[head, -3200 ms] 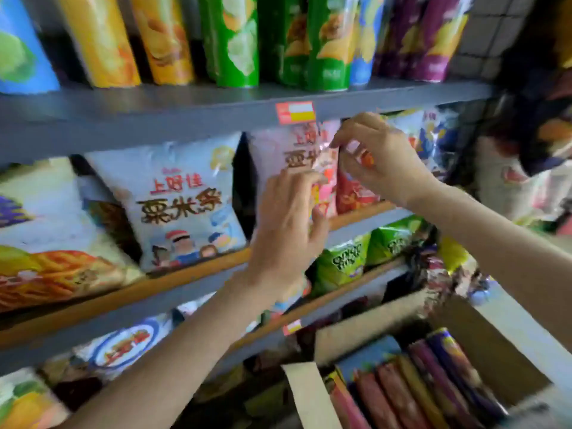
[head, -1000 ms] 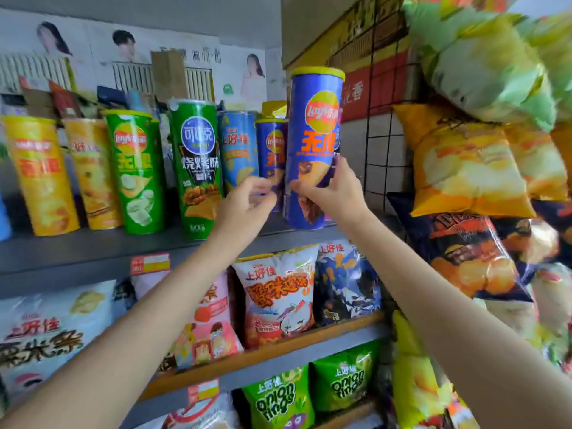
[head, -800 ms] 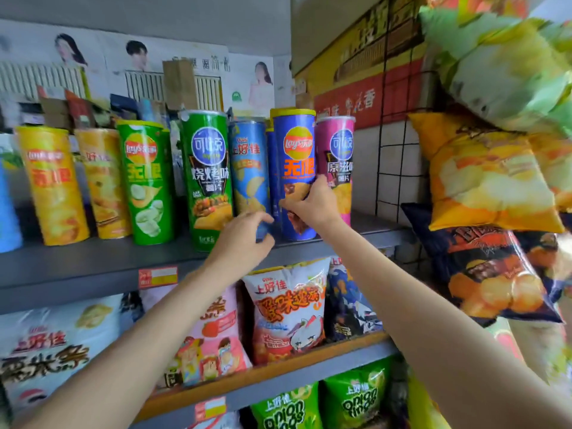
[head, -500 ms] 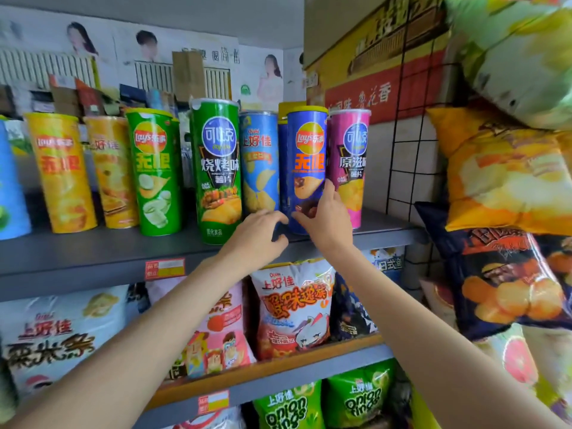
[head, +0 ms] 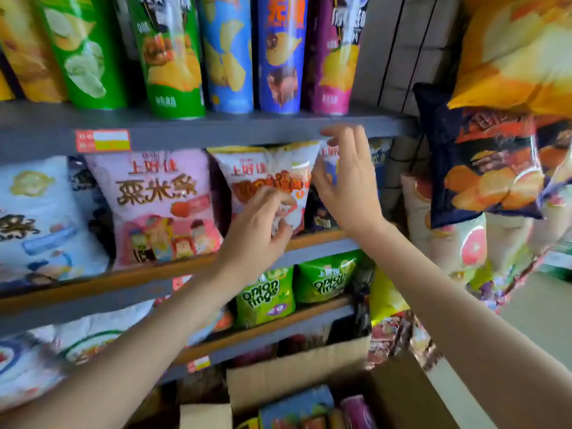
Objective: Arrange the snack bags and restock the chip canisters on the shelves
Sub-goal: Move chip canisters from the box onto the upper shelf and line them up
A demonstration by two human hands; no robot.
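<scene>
Left hand (head: 258,224) has its fingers curled onto the lower front of the white-and-orange snack bag (head: 272,168); looks like a pinch on the film, though motion blur hides the exact contact. Right hand (head: 346,181) is spread wide, fingers straight, palm toward the bag's right edge, thumb touching or just off it, fingertips up near the lip of the grey upper shelf (head: 216,131). It holds nothing.

Key relation: the bag sits directly in front of both hands and between them, upright, long axis vertical, base on the wood-edged middle shelf (head: 318,236). Left hand is nearer and already on it; right is at the flank. My read: the step is squaring this bag up in its slot, so the next move likely calls for the right hand to close in on the side.

Bag looks puffy, glossy, crinkled near the left hand's fingers, top corners flared. It'll deform under grip and could tip forward.

Neighbours: pink snack bag (head: 161,205) just left, also upright; a dark-blue bag (head: 322,212) mostly hidden behind the right hand.

Above: chip canisters (head: 278,54) standing in a tight row on the grey shelf. Below: onion rings bags (head: 266,295). Bottom of the view: open cardboard box (head: 309,370) with more stock inside, so restocking doesn't look finished.
</scene>
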